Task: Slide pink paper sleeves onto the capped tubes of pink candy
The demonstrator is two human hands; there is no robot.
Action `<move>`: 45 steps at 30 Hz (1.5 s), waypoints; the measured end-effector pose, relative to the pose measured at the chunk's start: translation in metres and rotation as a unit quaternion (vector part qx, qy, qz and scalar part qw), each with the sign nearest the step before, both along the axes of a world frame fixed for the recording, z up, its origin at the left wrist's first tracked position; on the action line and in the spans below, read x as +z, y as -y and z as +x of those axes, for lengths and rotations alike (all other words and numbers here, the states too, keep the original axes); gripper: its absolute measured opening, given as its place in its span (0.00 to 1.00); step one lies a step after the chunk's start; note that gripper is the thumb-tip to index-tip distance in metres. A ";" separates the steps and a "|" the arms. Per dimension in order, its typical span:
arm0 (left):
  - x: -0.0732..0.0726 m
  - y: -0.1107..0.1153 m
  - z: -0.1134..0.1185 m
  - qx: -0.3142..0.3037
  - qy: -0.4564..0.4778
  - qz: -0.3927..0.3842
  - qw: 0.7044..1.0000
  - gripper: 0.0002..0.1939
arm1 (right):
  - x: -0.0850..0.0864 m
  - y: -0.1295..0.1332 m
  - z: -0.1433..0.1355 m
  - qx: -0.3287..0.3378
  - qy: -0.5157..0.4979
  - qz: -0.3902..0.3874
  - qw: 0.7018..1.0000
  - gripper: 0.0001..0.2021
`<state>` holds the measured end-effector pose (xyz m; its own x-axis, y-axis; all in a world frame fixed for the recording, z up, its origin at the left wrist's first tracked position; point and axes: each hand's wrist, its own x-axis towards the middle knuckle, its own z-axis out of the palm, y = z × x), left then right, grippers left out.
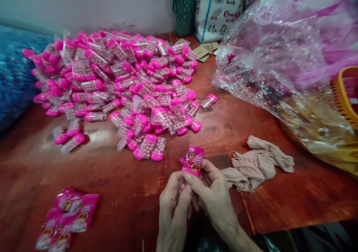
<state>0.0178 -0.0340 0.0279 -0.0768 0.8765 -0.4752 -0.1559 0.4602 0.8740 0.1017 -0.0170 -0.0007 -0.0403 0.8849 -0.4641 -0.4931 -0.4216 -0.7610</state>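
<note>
Near the table's front edge, my left hand (pixel 175 203) and my right hand (pixel 214 190) meet around a small clear container of pink balls, mostly hidden by the fingers. A pink printed wrapper (pixel 193 161) stands up above the thumbs, with my right thumb pressed on its lower part. My left fingers grip the container from the left side. Beyond the hands lies a large pile of clear containers with bright pink caps (pixel 148 145). At the lower left, several containers in pink printed wrappers (pixel 84 212) lie together.
A crumpled beige cloth (pixel 260 162) lies right of my hands on the red-brown table (pixel 125 199). Clear and pink plastic bags (pixel 279 58) and a yellow basket (pixel 342 95) fill the right. A blue bag (pixel 16 72) sits at left, a white printed bag (pixel 215 16) at the back.
</note>
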 end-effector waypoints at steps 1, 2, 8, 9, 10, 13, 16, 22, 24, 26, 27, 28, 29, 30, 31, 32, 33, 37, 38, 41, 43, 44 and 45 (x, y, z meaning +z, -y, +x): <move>0.000 -0.001 0.001 0.003 -0.015 0.006 1.000 0.06 | 0.000 -0.001 0.000 0.007 0.001 0.004 1.000 0.11; -0.001 -0.002 0.001 0.002 -0.032 0.008 0.999 0.06 | 0.000 -0.001 0.001 0.014 -0.001 0.007 1.000 0.11; -0.014 -0.006 0.000 -0.010 -0.179 0.042 0.983 0.16 | -0.001 -0.006 0.015 0.021 0.238 0.083 0.967 0.10; -0.017 -0.006 -0.001 -0.012 -0.214 0.058 0.975 0.17 | 0.000 -0.005 0.017 -0.013 0.344 0.129 0.930 0.11; -0.019 -0.006 -0.002 -0.020 -0.250 0.076 0.965 0.17 | 0.000 -0.004 0.019 -0.042 0.434 0.180 0.882 0.11; -0.023 -0.005 -0.006 -0.049 -0.344 0.136 0.928 0.17 | -0.002 0.001 0.020 -0.045 0.550 0.322 0.769 0.10; -0.021 -0.005 -0.008 -0.078 -0.392 0.193 0.896 0.16 | -0.007 0.006 0.018 -0.013 0.545 0.413 0.730 0.14; -0.018 -0.009 -0.008 -0.097 -0.416 0.240 0.872 0.16 | -0.007 0.007 0.015 0.010 0.580 0.451 0.678 0.13; -0.019 -0.009 -0.009 -0.097 -0.417 0.244 0.870 0.16 | -0.004 0.004 0.013 0.021 0.596 0.436 0.674 0.10; -0.018 -0.009 -0.008 -0.095 -0.417 0.240 0.872 0.16 | -0.001 0.002 0.011 0.026 0.605 0.412 0.681 0.09; -0.017 -0.009 -0.008 -0.092 -0.416 0.234 0.874 0.16 | -0.001 0.002 0.010 0.026 0.608 0.400 0.686 0.09; -0.017 -0.008 -0.008 -0.086 -0.415 0.226 0.877 0.16 | 0.000 0.002 0.009 0.022 0.607 0.390 0.692 0.10; -0.016 -0.008 -0.007 -0.080 -0.413 0.216 0.881 0.16 | 0.000 0.002 0.008 0.016 0.603 0.384 0.700 0.10; -0.015 -0.007 -0.007 -0.074 -0.410 0.207 0.885 0.16 | -0.001 0.002 0.007 0.008 0.597 0.379 0.707 0.10; -0.015 -0.007 -0.007 -0.069 -0.406 0.199 0.889 0.16 | -0.001 0.002 0.006 -0.001 0.591 0.374 0.715 0.09; -0.015 -0.007 -0.007 -0.065 -0.404 0.196 0.891 0.16 | -0.001 0.003 0.005 -0.009 0.584 0.371 0.722 0.09; -0.015 -0.007 -0.007 -0.061 -0.403 0.195 0.892 0.16 | -0.002 0.003 0.005 -0.017 0.578 0.369 0.728 0.09; -0.016 -0.007 -0.009 -0.049 -0.408 0.209 0.887 0.15 | 0.000 0.002 0.007 -0.015 0.553 0.378 0.743 0.09; -0.016 -0.007 -0.010 -0.053 -0.410 0.214 0.885 0.16 | 0.001 0.002 0.008 -0.012 0.549 0.380 0.745 0.09; -0.014 -0.007 -0.011 -0.080 -0.408 0.224 0.882 0.16 | 0.003 0.000 0.011 -0.007 0.547 0.373 0.749 0.08; -0.013 -0.007 -0.011 -0.095 -0.401 0.229 0.882 0.15 | 0.002 -0.001 0.012 -0.004 0.557 0.371 0.743 0.08; -0.013 -0.008 -0.010 -0.099 -0.397 0.231 0.883 0.15 | 0.002 -0.001 0.011 -0.003 0.566 0.371 0.736 0.08; -0.013 -0.008 -0.010 -0.101 -0.394 0.233 0.883 0.15 | 0.002 -0.001 0.010 -0.003 0.574 0.372 0.729 0.09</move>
<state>0.0080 -0.0259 0.0148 -0.0418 0.9965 0.0718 0.6305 -0.0294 0.7756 0.1122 -0.0159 0.0010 0.0022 0.9074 0.4203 0.6497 0.3182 -0.6903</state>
